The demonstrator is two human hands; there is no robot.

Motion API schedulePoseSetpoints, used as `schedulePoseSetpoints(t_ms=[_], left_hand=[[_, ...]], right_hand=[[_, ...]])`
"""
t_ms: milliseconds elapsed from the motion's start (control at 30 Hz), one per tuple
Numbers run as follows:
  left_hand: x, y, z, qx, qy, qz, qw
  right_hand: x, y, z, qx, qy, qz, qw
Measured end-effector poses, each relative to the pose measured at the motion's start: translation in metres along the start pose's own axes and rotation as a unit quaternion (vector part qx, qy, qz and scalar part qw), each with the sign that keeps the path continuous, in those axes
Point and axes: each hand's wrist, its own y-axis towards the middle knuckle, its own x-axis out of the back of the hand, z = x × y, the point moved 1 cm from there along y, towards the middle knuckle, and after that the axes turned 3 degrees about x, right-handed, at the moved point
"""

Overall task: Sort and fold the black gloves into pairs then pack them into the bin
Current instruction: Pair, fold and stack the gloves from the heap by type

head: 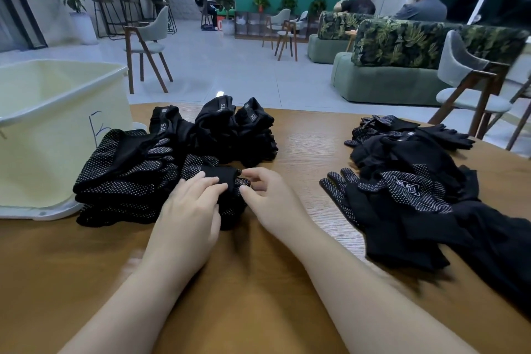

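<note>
A folded black glove pair (227, 181) with white grip dots lies on the wooden table (258, 282) at centre. My left hand (189, 215) presses flat on its left side with straight fingers. My right hand (270, 198) pinches the bundle's right edge between thumb and fingers. To the left sits a stack of folded dotted gloves (123, 178). Behind it are folded black pairs with label cuffs (224, 126). A loose heap of unsorted black gloves (411, 190) spreads over the right side. The pale yellow bin (51, 129) stands at the far left.
The table's far edge runs just behind the folded pairs. Chairs (471, 86), green sofas (388, 66) and several seated people fill the room beyond.
</note>
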Motion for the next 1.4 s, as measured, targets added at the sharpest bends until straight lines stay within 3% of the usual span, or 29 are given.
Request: schedulePoseSetpoints(t_ms=[267,367,533,633,767,867,1100,1267,1333,1400], left_hand=[[-0.010,-0.004,-0.039,-0.197,-0.033,0.059,0.978],[-0.012,-0.007,-0.048,-0.220,-0.065,0.073,0.971],[-0.015,-0.010,-0.069,-0.220,-0.120,0.114,0.961],[-0.015,-0.007,-0.081,-0.206,-0.110,0.168,0.958],[-0.020,0.000,-0.089,-0.166,-0.118,0.262,0.943],[-0.025,0.003,-0.097,-0.174,-0.098,0.286,0.937],[-0.026,0.004,-0.103,-0.171,-0.114,0.288,0.935],[-0.017,0.002,-0.105,-0.155,-0.150,0.263,0.940],[-0.014,0.000,-0.109,-0.159,-0.157,0.262,0.939],[-0.016,-0.002,-0.116,-0.176,-0.149,0.276,0.933]], right_hand=[[0.068,-0.056,-0.016,0.102,-0.125,-0.123,0.979],[0.098,-0.080,-0.027,0.143,-0.201,-0.212,0.946],[0.129,-0.106,-0.042,0.128,-0.285,-0.317,0.895],[0.137,-0.114,-0.049,0.084,-0.321,-0.314,0.890],[0.141,-0.118,-0.053,-0.075,-0.316,-0.232,0.917],[0.142,-0.118,-0.051,-0.122,-0.283,-0.228,0.924],[0.147,-0.120,-0.057,-0.134,-0.208,-0.276,0.929],[0.146,-0.120,-0.056,-0.066,-0.234,-0.333,0.911],[0.145,-0.121,-0.055,-0.040,-0.250,-0.329,0.910],[0.143,-0.121,-0.054,-0.052,-0.263,-0.268,0.925]])
